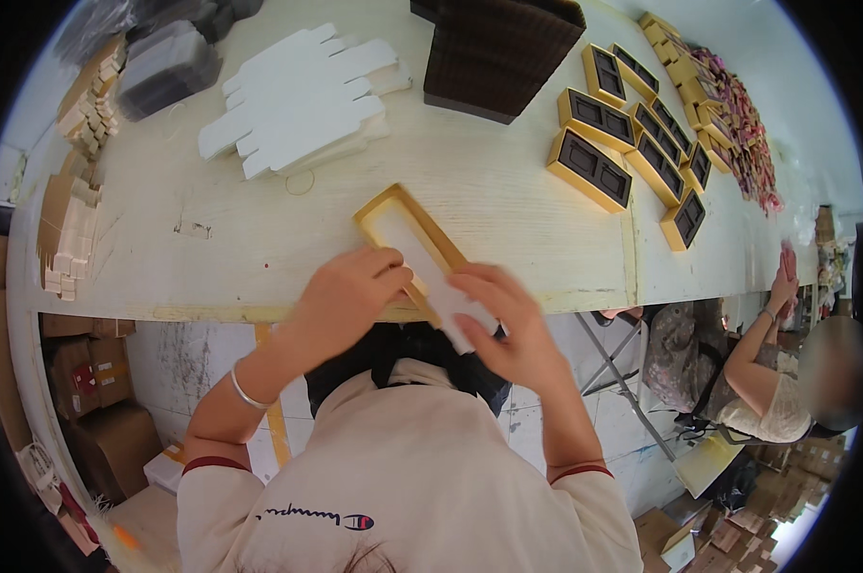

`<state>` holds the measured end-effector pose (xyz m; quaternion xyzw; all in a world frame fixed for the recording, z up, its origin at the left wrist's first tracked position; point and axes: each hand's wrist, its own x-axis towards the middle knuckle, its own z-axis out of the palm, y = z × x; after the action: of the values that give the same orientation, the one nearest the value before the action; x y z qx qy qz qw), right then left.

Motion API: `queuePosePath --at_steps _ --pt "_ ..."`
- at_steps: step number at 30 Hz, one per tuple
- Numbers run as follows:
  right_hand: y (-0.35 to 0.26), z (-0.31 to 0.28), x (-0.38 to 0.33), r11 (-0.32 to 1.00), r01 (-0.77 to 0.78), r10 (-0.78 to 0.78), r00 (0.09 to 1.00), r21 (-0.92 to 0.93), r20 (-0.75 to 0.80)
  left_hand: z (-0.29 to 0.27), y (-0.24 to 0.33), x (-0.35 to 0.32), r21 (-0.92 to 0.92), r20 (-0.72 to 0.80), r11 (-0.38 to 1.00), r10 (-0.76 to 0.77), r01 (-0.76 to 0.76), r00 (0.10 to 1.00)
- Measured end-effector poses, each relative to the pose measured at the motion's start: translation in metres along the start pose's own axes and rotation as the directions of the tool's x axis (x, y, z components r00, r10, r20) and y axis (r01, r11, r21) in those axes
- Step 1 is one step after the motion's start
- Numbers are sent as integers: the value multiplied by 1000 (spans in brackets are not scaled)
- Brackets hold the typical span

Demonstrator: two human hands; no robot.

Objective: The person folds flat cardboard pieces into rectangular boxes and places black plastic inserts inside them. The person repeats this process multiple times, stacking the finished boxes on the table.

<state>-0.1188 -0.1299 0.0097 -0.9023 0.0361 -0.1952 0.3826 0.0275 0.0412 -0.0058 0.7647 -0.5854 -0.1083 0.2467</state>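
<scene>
A gold rectangular box [431, 228] is grasped by both hands — left hand [353, 286] at its 8-o'clock wall, right hand [510, 320] nearer its 5-o'clock end. Its long axis is aligned 11-to-5 o'clock.

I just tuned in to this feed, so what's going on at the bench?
A person has both hands on a long, rectangular gold cardboard box. The left hand pinches its left wall; the right hand touches its right side and white near end. Beyond lie flat white die-cut card blanks and a dark brown stack, with gold boxes with black inserts to the right.
</scene>
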Motion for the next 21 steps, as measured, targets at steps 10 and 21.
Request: queuePosePath --at_steps 10,21 --pt "33 -7 -1 891 404 -323 885 -208 336 -7 -9 3 -129 8 971 203 -201 979" --pt "18 29 8 918 250 -188 958 -308 217 23 12 -4 -208 -234 978 -41 -9 971"
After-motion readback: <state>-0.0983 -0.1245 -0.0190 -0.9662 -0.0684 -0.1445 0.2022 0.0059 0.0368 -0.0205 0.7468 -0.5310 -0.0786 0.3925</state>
